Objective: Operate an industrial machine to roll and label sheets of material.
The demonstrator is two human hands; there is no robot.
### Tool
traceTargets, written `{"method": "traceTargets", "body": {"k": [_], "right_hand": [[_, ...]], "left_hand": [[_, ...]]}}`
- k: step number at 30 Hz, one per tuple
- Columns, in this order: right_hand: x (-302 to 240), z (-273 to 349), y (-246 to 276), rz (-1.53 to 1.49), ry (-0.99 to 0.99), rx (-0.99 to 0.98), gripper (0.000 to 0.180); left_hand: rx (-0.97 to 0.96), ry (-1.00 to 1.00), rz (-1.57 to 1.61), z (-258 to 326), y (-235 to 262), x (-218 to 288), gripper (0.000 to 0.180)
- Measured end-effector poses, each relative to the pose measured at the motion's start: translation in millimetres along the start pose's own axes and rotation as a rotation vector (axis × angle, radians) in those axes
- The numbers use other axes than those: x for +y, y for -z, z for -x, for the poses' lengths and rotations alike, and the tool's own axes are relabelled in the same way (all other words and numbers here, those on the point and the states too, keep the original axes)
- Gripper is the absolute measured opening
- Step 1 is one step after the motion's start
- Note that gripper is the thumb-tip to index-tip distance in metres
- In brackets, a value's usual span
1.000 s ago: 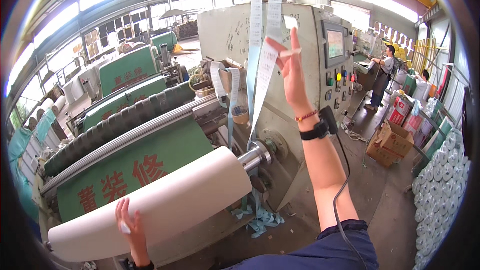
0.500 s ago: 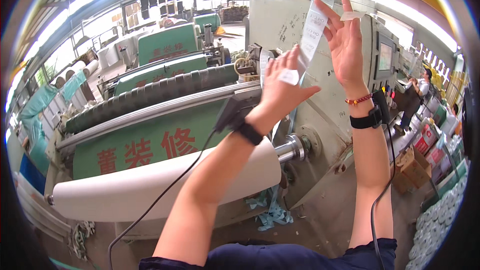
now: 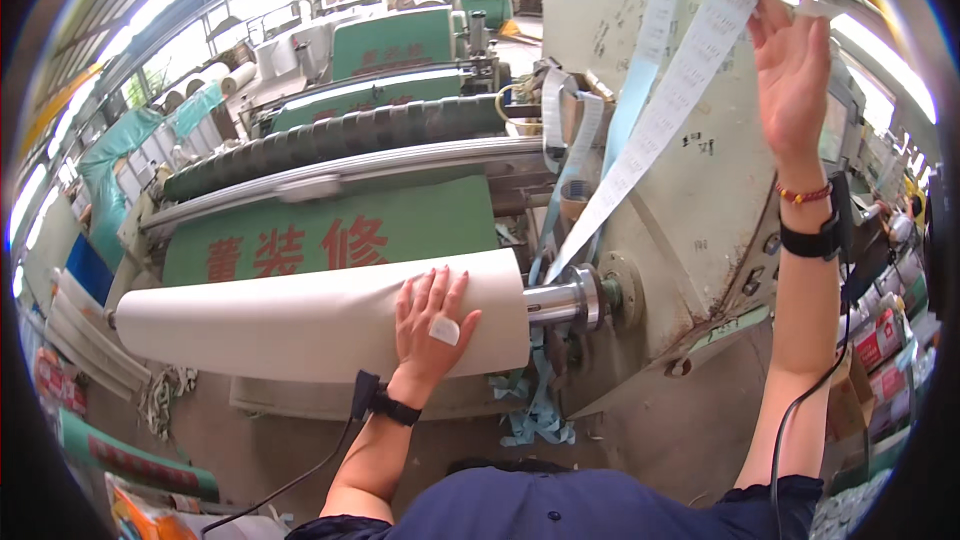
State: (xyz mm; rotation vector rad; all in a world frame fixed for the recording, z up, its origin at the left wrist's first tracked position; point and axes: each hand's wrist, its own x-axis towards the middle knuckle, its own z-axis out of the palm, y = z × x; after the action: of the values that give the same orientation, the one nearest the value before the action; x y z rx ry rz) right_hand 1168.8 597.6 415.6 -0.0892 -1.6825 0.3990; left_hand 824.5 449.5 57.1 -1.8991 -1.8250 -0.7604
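My left hand [image 3: 430, 325] lies flat with its fingers spread on the white roll [image 3: 250, 325], near its right end. A small white sticker [image 3: 444, 330] is stuck on the back of that hand. Raised at the upper right, my right hand [image 3: 795, 80] has its fingers stretched upward, the palm turned inward. Pale label pieces [image 3: 818, 8] cling to its fingertips. Beside those fingers a long strip of printed labels [image 3: 670, 105] hangs down toward the metal shaft [image 3: 560, 302]; whether the fingers touch it I cannot tell. Light blue backing tape [image 3: 628, 110] hangs behind the strip.
Behind the roll stands a machine with green printed sheeting [image 3: 330, 230] and a dark roller [image 3: 340, 145]. Its pale side cabinet [image 3: 700, 210] rises on the right. Blue tape scraps [image 3: 540, 420] dangle below the shaft. A green roll [image 3: 135, 455] lies at lower left.
My left hand has come down from beside the label strip onto the white roll. My right hand stays raised, further right in the picture. The view has shifted.
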Motion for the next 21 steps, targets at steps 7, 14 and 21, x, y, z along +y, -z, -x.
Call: {"method": "traceTargets", "body": {"k": [7, 14, 21], "right_hand": [[27, -14, -4, -0.043, 0.021, 0.113, 0.088], [2, 0, -25, -0.091, -0.044, 0.018, 0.08], [-49, -5, -76, -0.372, 0.024, -0.025, 0.086]], "left_hand": [[0.029, -0.004, 0.035, -11, -1, -9, 0.057], [0.203, -0.092, 0.437, -75, 14, 19, 0.092], [0.247, 0.005, 0.948, -244, 57, 164, 0.104]]}}
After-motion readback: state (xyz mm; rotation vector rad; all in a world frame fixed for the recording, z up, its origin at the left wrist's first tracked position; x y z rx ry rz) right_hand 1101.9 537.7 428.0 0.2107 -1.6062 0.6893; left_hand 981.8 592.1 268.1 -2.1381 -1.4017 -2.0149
